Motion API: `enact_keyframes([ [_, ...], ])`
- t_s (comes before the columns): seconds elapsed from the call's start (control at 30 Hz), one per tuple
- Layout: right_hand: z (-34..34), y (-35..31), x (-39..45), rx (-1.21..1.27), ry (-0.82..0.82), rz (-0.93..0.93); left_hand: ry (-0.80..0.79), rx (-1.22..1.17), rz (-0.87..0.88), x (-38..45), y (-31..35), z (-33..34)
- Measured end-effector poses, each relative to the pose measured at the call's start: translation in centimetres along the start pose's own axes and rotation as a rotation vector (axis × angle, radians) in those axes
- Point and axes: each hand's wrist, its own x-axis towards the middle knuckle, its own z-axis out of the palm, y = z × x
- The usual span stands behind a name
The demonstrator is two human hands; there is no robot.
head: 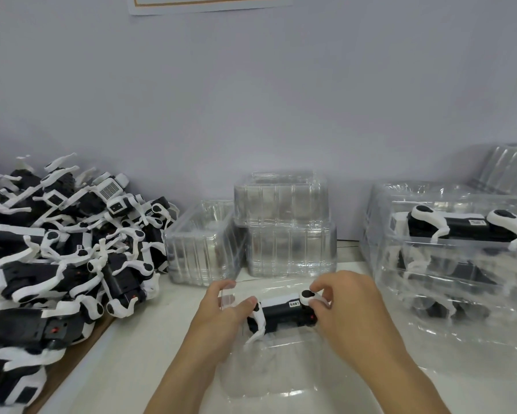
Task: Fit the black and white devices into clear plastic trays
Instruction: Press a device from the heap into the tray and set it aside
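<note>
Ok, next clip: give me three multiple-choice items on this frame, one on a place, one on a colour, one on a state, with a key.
1. Where does the pile of loose devices lie?
A. on the person's left
B. on the person's right
C. on top of the stacked trays

2. What colours is the device between the hands?
A. red and blue
B. black and white
C. all grey

3. What is the right hand doing?
A. hanging idle
B. pinching the device's white end
C. lying flat on the table

Key: 1 A, the heap fills the left side. 2 B, black body with white limbs. 3 B, its fingertips close on the white piece while the left hand holds the other end over the clear tray.
</note>
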Motion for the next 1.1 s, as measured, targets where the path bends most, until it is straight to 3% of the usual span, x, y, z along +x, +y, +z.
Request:
enact_keyframes([
  [0.2, 0.5, 0.1, 0.0, 0.059, 0.107, 0.022, 0.008, 0.01, 0.016, 0.1, -0.1, 0.1],
  [0.53, 0.8, 0.3, -0.1, 0.1, 0.101, 0.061, 0.009, -0.021, 0.016, 0.0, 0.0, 0.3],
  [0.93, 0.6, -0.3, 0.0, -0.019, 0.026, 0.08, 0.068, -0.02, 0.012, -0.4, 0.3, 0.8],
  [1.1, 1.3, -1.0, -0.6, -0.036, 0.08, -0.078, 0.098, -0.022, 0.006, -0.4, 0.3, 1.1],
])
